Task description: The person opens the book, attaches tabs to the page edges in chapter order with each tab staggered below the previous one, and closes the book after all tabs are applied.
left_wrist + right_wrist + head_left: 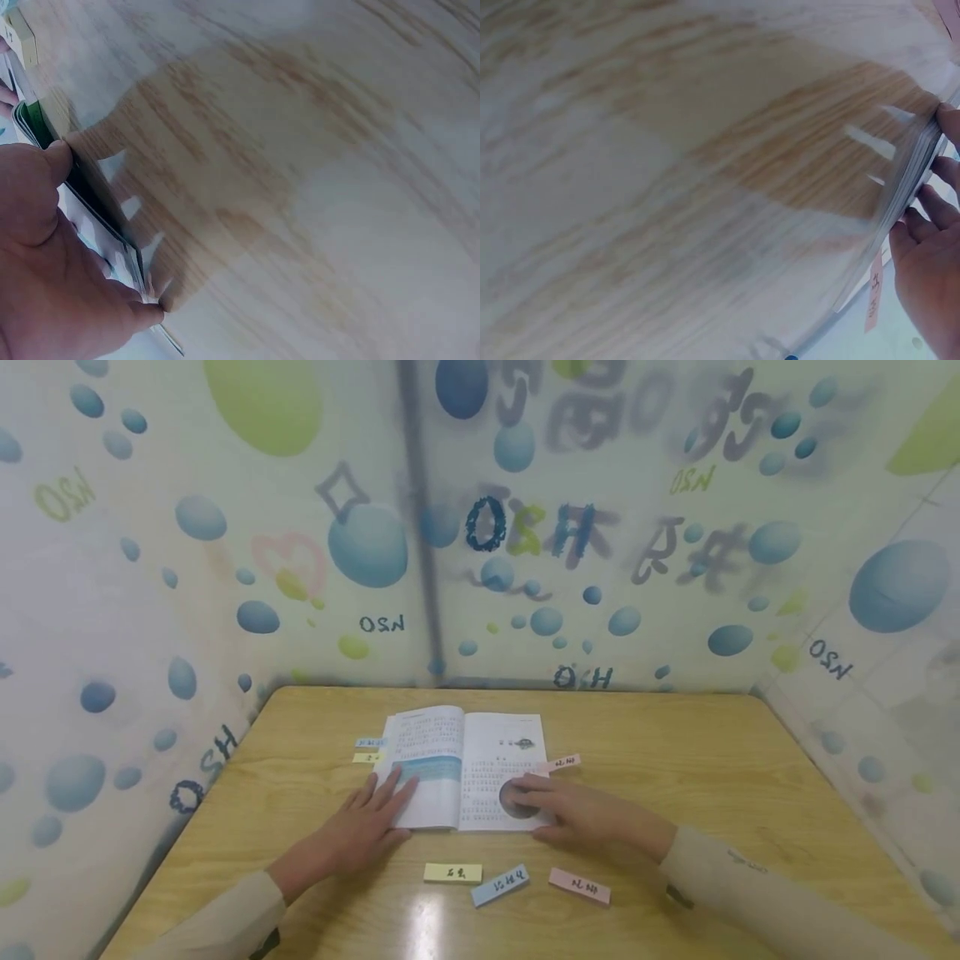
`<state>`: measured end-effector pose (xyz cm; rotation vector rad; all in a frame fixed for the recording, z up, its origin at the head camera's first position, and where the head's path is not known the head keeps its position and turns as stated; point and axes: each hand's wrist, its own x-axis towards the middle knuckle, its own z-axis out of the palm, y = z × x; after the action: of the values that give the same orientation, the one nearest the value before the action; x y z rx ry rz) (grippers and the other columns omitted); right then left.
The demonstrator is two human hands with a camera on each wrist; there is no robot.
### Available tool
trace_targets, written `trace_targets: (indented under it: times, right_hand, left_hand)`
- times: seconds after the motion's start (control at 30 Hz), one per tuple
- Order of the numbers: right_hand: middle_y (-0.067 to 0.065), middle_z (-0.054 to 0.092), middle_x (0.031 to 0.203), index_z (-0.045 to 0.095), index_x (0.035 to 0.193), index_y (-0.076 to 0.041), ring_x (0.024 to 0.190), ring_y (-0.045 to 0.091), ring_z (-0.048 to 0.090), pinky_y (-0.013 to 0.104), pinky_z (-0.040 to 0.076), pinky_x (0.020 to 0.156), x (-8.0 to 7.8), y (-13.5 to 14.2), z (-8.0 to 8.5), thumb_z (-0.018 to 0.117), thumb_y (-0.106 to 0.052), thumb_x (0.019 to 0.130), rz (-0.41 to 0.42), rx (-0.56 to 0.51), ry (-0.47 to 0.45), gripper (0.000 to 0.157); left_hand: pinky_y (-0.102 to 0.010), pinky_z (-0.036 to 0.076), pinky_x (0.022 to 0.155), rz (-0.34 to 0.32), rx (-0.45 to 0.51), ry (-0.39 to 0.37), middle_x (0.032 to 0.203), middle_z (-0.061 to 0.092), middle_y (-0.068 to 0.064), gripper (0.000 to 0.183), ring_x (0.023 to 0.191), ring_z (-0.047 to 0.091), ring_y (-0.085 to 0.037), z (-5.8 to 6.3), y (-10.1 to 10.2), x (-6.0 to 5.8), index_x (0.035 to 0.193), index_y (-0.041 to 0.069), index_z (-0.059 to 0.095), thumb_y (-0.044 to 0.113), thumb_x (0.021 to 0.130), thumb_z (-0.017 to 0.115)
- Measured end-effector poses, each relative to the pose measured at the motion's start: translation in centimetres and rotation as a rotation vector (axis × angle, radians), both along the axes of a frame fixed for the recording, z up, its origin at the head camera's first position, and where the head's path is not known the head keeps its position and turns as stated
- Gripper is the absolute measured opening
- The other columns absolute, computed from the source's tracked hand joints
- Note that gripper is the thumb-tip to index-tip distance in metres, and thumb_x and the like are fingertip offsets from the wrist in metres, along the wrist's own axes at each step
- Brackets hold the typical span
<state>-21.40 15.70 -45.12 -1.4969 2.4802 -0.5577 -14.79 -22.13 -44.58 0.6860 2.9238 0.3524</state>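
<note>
An open book (427, 810) lies flat on the wooden table. My left hand (367, 822) rests on the lower left page, fingers spread, thumb near the bottom edge. On the right page rests my right hand (581, 810), its fingertips over a dark round picture (516, 800) that they partly cover. A blue tab (369, 743) and a yellow tab (367, 758) stick out from the left side; a pink tab (564, 763) sticks out from the right. Both wrist views show fingers along the book's outer edges.
Before the book lie a yellow sticky-note pad (453, 872), a blue pad (500, 886) and a pink pad (580, 886), all with dark handwriting. The table (675, 735) meets a patterned wall (645, 668) at its far edge, with more wall on both sides.
</note>
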Motion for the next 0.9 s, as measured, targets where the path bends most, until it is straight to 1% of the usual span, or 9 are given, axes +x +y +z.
trace_targets:
  times: [0.17, 0.33, 0.47, 0.53, 0.67, 0.77, 0.9]
  right_hand:
    - [0.008, 0.036, 0.16, 0.043, 0.155, -0.01, 0.145, 0.024, 0.034, 0.042, 0.03, 0.115, -0.3, 0.0, -0.3, 0.069, -0.022, 0.098, 0.024, -0.008, -0.005, 0.063]
    - [0.008, 0.033, 0.162, 0.043, 0.155, -0.011, 0.147, 0.024, 0.031, 0.042, 0.028, 0.116, -0.4, 0.2, -0.2, 0.069, -0.024, 0.098, 0.005, 0.003, -0.018, 0.063]
    - [0.008, 0.032, 0.162, 0.043, 0.155, -0.011, 0.147, 0.023, 0.029, 0.042, 0.027, 0.117, -0.3, 0.2, -0.1, 0.068, -0.025, 0.098, -0.007, 0.015, -0.031, 0.064]
    - [0.008, 0.032, 0.162, 0.043, 0.155, -0.01, 0.148, 0.023, 0.029, 0.042, 0.026, 0.117, -0.3, 0.2, 0.0, 0.068, -0.025, 0.099, -0.006, 0.017, -0.028, 0.063]
    - [0.008, 0.032, 0.162, 0.043, 0.155, -0.01, 0.148, 0.023, 0.029, 0.041, 0.026, 0.117, -0.3, 0.1, -0.1, 0.068, -0.026, 0.099, -0.005, 0.026, -0.019, 0.063]
    - [0.007, 0.033, 0.162, 0.044, 0.154, -0.011, 0.147, 0.022, 0.029, 0.042, 0.027, 0.116, -0.3, 0.1, -0.1, 0.068, -0.026, 0.099, -0.004, 0.032, -0.015, 0.063]
    - [0.007, 0.035, 0.161, 0.044, 0.154, -0.011, 0.147, 0.022, 0.031, 0.041, 0.029, 0.116, -0.3, -0.1, 0.1, 0.07, -0.025, 0.098, -0.001, 0.027, -0.012, 0.064]
  left_hand:
    - [-0.072, 0.021, 0.11, -0.007, 0.015, 0.022, 0.164, 0.014, -0.026, 0.069, 0.143, 0.015, -0.057, -0.1, -0.6, 0.1, 0.162, 0.007, 0.025, 0.035, 0.106, 0.054]
    - [-0.071, 0.021, 0.11, -0.018, 0.032, 0.045, 0.165, 0.015, -0.024, 0.068, 0.144, 0.017, -0.056, -0.1, -1.1, 0.0, 0.162, 0.008, 0.025, 0.035, 0.106, 0.054]
    - [-0.07, 0.023, 0.11, -0.049, 0.057, 0.078, 0.164, 0.018, -0.023, 0.066, 0.144, 0.018, -0.055, -0.1, -1.5, -0.1, 0.161, 0.007, 0.027, 0.033, 0.107, 0.054]
    - [-0.069, 0.023, 0.111, -0.064, 0.061, 0.102, 0.164, 0.019, -0.021, 0.066, 0.145, 0.018, -0.053, -0.1, -1.6, -0.3, 0.161, 0.007, 0.027, 0.033, 0.106, 0.055]
    - [-0.064, 0.024, 0.113, -0.108, 0.062, 0.183, 0.164, 0.022, -0.019, 0.067, 0.146, 0.02, -0.05, 0.1, -1.9, -0.7, 0.16, 0.007, 0.03, 0.034, 0.105, 0.057]
    - [-0.061, 0.026, 0.114, -0.138, 0.059, 0.255, 0.163, 0.026, -0.018, 0.068, 0.146, 0.022, -0.049, 0.5, -2.0, -1.0, 0.159, 0.006, 0.034, 0.034, 0.103, 0.061]
    - [-0.06, 0.028, 0.113, -0.157, 0.079, 0.31, 0.162, 0.03, -0.018, 0.068, 0.146, 0.024, -0.048, 1.0, -1.9, -1.2, 0.156, 0.005, 0.039, 0.033, 0.1, 0.067]
